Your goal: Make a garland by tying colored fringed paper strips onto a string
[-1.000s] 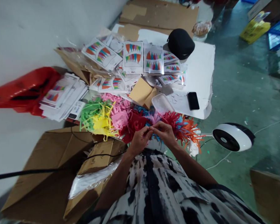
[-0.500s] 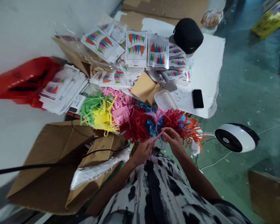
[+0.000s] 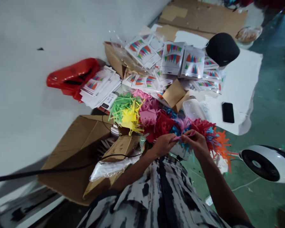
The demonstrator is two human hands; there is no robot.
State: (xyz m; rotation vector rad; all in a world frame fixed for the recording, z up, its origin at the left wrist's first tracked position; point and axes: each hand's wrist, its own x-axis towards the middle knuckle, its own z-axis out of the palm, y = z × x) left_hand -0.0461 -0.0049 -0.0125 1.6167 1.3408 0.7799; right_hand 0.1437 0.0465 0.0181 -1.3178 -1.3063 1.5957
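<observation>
My left hand [image 3: 163,144] and my right hand [image 3: 196,143] are held close together in front of my chest, both pinched on a thin pink paper strip [image 3: 180,136] stretched between them. Just beyond my hands lies a heap of fringed paper tassels [image 3: 156,117] in green, yellow, pink, red, blue and orange. Behind that heap are several packets of printed colourful bunting [image 3: 173,58], some in clear plastic sleeves.
An open cardboard box [image 3: 78,148] with a clear plastic bag stands at my left. A red plastic bag [image 3: 71,76] and a stack of printed cards [image 3: 99,85] lie by the wall. A black cap [image 3: 222,49], a phone [image 3: 228,112] on white paper, and a white fan [image 3: 266,163] are at the right.
The camera view has swung, so everything sits further right in the frame. My hands have stayed together on the pink strip, which now lies flatter between them.
</observation>
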